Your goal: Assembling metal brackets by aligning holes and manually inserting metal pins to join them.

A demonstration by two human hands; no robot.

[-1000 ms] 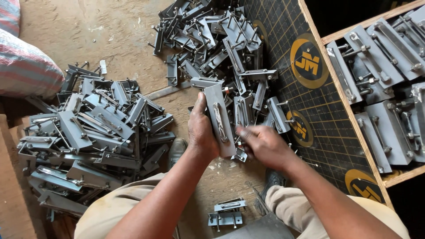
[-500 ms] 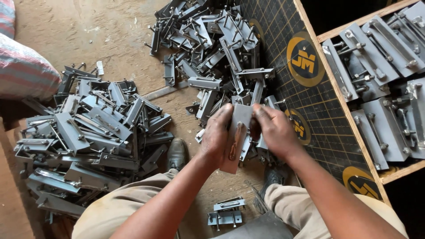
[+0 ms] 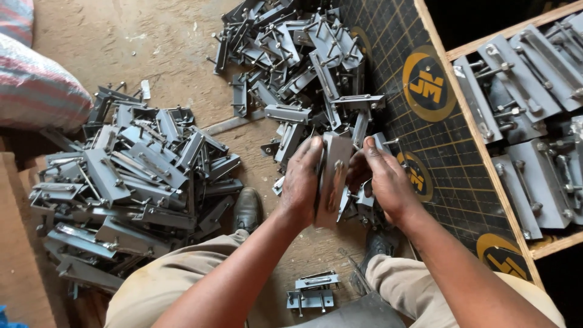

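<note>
A flat grey metal bracket stands upright between my two hands at the middle of the view. My left hand grips its left edge. My right hand holds its right side, fingers curled around the edge. A bolt or pin shows on the bracket's face. Behind my hands lies a heap of like grey brackets. A second, stacked heap of brackets sits to my left.
A dark gridded mat with yellow round marks lies to the right. A wooden-edged tray holding assembled brackets is at far right. Two brackets rest between my knees. My shoes stand on the dirt floor. A striped sack is at left.
My hands have turned the bracket from flat-on to upright and edge-on, and shifted it slightly right. My right hand moved from the bracket's lower end up to its right side.
</note>
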